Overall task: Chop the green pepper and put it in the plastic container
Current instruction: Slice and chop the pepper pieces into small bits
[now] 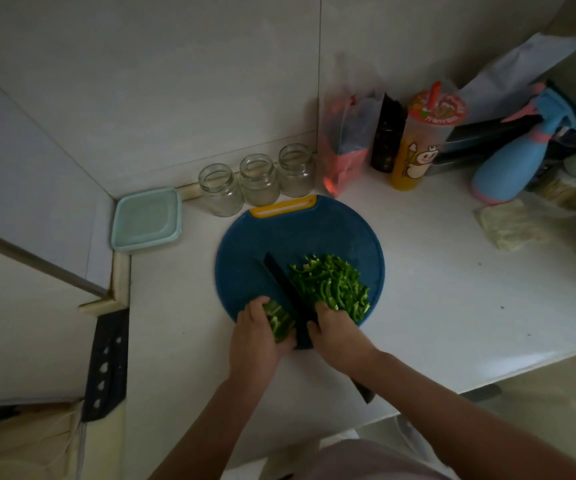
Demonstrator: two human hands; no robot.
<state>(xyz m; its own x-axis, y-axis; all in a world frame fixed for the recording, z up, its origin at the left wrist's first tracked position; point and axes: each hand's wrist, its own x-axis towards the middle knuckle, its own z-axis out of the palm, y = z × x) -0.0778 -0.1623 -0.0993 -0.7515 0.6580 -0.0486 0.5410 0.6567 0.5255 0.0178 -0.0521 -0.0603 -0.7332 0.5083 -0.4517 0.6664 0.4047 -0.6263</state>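
White counter (435,271), round blue cutting board (279,237), lidded plastic container (146,220), three glass jars (259,180), blue spray bottle (508,168)

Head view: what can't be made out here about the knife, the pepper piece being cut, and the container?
- Knife: head view, handle hidden inside the right hand; only the blade shows.
- Uncut pepper piece: head view, the left hand covers part, so how much remains is unclear.
- Plastic container: head view, lid on and cloudy; contents hidden.
- Dark object: head view, partly under the right forearm, dim; unidentifiable.
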